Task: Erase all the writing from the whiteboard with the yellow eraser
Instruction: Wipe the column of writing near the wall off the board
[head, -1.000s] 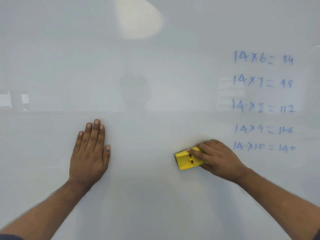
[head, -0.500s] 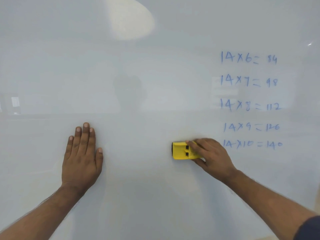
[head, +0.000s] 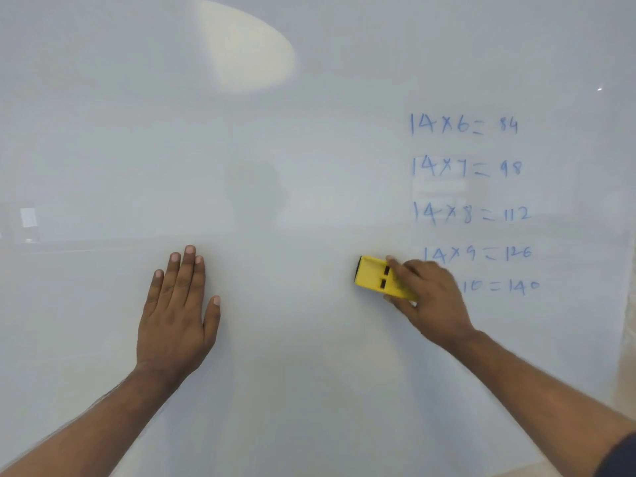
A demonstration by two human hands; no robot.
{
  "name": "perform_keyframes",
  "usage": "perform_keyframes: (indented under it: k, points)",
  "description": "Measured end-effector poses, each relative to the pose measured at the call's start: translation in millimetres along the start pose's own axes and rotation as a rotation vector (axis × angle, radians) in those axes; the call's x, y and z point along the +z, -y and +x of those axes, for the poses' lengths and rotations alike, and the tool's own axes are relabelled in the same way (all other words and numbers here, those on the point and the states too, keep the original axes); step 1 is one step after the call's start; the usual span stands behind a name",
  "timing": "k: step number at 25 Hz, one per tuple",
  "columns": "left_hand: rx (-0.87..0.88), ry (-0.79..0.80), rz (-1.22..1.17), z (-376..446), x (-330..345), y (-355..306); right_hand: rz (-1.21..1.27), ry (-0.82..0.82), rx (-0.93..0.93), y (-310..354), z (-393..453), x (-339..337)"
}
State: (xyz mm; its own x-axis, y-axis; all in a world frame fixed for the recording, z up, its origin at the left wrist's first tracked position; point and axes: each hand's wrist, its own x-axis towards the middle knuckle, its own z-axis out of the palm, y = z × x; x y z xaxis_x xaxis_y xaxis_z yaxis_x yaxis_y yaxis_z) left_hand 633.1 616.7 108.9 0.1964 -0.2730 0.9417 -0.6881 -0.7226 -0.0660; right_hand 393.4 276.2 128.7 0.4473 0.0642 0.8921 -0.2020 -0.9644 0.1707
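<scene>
A large whiteboard [head: 292, 139] fills the view. Blue handwriting [head: 468, 201], several lines of 14-times sums, sits on its right side. My right hand [head: 430, 301] grips the yellow eraser [head: 375, 275] and presses it on the board, covering the start of the bottom line, "14x10=140". My left hand [head: 177, 311] lies flat on the board at lower left, fingers spread, holding nothing.
The board's right edge [head: 619, 339] shows at the far right, with a pale wall beyond it. A bright light reflection [head: 247, 46] sits near the top. The left and middle of the board carry no writing.
My right hand has slid the eraser up and to the right, onto the start of the bottom line. The view has shifted slightly; my left hand stays flat on the board.
</scene>
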Motion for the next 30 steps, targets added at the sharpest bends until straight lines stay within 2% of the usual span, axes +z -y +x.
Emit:
perform_keyframes:
  k: [4, 8, 12, 13, 17, 21, 26, 30]
  points:
    - [0.054, -0.008, 0.019, 6, -4, -15, -0.096, 0.087, -0.155, -11, -40, 13]
    - [0.034, -0.002, 0.052, 10, -7, -34, -0.112, 0.002, 0.001, -43, -37, 3]
    - [0.048, -0.007, 0.027, 21, -2, -78, -0.067, 0.055, -0.25, -19, -23, 6]
    - [0.061, -0.013, 0.023, 24, -1, -88, -0.048, 0.047, -0.249, -18, -21, 5]
    - [0.083, -0.056, 0.035, 50, -1, -119, 0.039, -0.068, -0.076, -42, -3, -11]
    - [0.135, -0.089, 0.035, 99, -5, -143, 0.083, -0.156, -0.012, -58, 28, -30]
    - [0.186, -0.173, 0.002, 176, -7, -176, 0.054, -0.283, 0.13, -69, 75, -55]
    - [0.224, -0.238, -0.041, 225, -1, -201, -0.03, -0.314, 0.151, -74, 113, -68]
